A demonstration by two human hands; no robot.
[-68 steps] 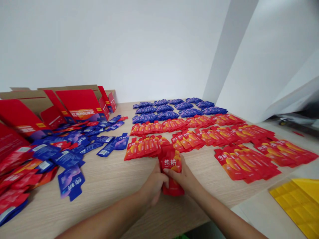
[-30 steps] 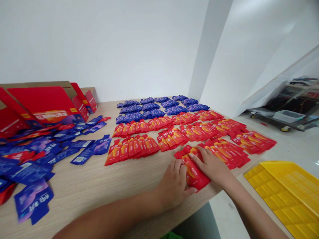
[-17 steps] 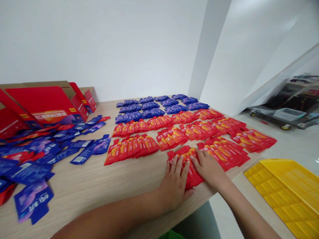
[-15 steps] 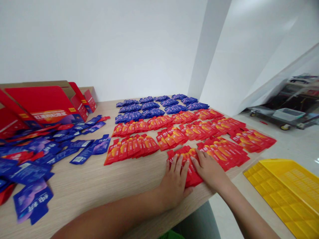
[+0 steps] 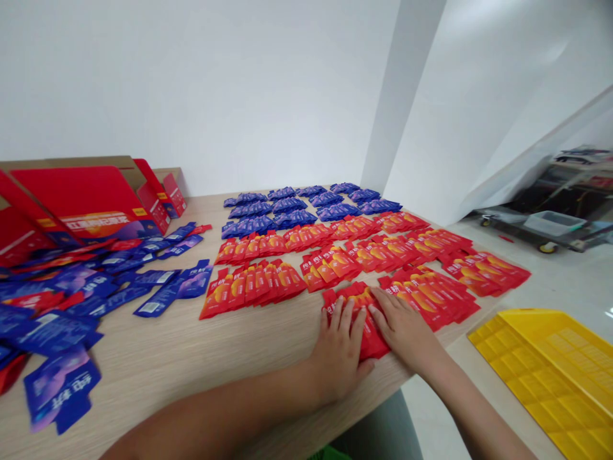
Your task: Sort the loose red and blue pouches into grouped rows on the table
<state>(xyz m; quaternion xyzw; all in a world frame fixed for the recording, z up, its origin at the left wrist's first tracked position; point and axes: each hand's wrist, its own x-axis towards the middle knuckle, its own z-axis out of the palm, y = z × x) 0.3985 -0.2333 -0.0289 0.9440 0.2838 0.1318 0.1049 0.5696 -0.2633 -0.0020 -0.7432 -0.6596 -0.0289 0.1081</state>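
Near the table's front edge, my left hand [image 5: 338, 348] lies with fingers spread on the left side of a fanned stack of red pouches [image 5: 368, 335]. My right hand [image 5: 402, 326] rests on the right side of that same stack, fingers stretched out. Both hands partly cover the pouches. Just right of my right hand lies another fan of red pouches [image 5: 435, 297], and further fans of red pouches [image 5: 253, 281] sit behind and to the left. Rows of blue pouch stacks [image 5: 287, 204] lie at the back by the wall.
Red cardboard boxes [image 5: 81, 198] stand at the left back of the wooden table [image 5: 191, 370]. In front of them is a loose heap of blue and red pouches [image 5: 90, 287]. A yellow plastic crate [image 5: 541, 364] is beside the table at right, and a wheeled cart [image 5: 541, 223] stands farther off.
My right hand has shifted very slightly left over the red stack. My left hand stays on it almost unmoved. Everything else lies as before.
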